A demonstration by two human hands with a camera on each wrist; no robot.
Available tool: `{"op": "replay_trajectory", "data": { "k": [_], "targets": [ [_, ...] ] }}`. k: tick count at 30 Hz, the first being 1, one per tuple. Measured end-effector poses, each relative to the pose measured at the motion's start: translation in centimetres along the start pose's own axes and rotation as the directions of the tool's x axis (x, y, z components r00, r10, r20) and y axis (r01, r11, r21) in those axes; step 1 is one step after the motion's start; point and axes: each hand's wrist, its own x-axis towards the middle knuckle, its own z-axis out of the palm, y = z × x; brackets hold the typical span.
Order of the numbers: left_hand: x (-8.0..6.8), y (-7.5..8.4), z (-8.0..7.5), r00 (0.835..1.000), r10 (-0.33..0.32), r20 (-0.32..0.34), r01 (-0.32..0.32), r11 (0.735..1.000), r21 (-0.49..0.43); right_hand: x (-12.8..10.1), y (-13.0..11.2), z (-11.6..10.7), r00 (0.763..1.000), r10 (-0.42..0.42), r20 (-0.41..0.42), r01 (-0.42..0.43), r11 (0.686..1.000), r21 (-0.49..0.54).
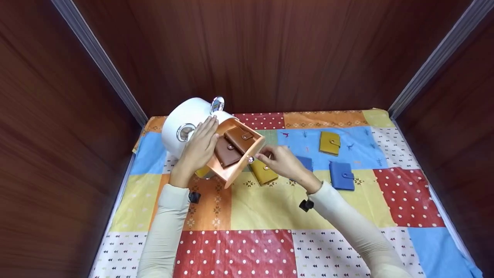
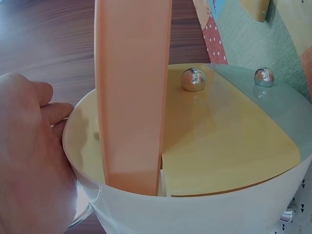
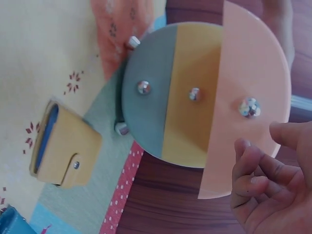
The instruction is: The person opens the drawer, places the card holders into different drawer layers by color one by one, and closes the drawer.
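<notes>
A white round cabinet (image 1: 192,106) lies at the back left, its peach top drawer (image 3: 234,141) pulled out. Inside that drawer are two brown wallets (image 1: 230,154) with snap straps, one overlapping the other. My left hand (image 1: 200,144) rests on the cabinet's curved top with fingers extended. Just off the drawer's silver knob (image 3: 250,107) is my right hand (image 3: 278,180), thumb and index finger apart, the other fingers loosely curled, holding nothing. Below the peach drawer, the yellow drawer (image 2: 224,141) and the grey-green drawer (image 2: 278,107) are closed.
A yellow wallet (image 1: 263,172) lies under the right hand's side of the drawer. Farther right are a mustard wallet (image 1: 329,143) and a blue wallet (image 1: 342,177); another blue wallet (image 1: 306,162) is partly hidden by the right arm. Brown panels (image 1: 247,58) enclose the patchwork-covered table (image 1: 262,208).
</notes>
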Motion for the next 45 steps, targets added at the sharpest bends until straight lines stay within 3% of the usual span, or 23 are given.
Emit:
{"op": "replay_trajectory", "data": {
  "k": [14, 27, 45],
  "targets": [
    [0.0, 0.1, 0.1, 1.0, -0.001, 0.012, 0.001, 1.0, 0.001, -0.7, 0.3, 2.2, 0.999, -0.034, 0.034, 0.034, 0.999, -0.018],
    [0.0, -0.1, 0.1, 1.0, -0.004, 0.003, 0.004, 1.0, -0.002, -0.3, 0.0, 3.2, 0.998, -0.06, -0.018, 0.06, 0.998, -0.009],
    [0.0, 0.0, 0.1, 1.0, -0.011, 0.008, 0.011, 1.0, -0.009, -0.3, 0.0, 4.3, 0.995, -0.028, -0.098, 0.036, 0.996, 0.081]
  ]
}}
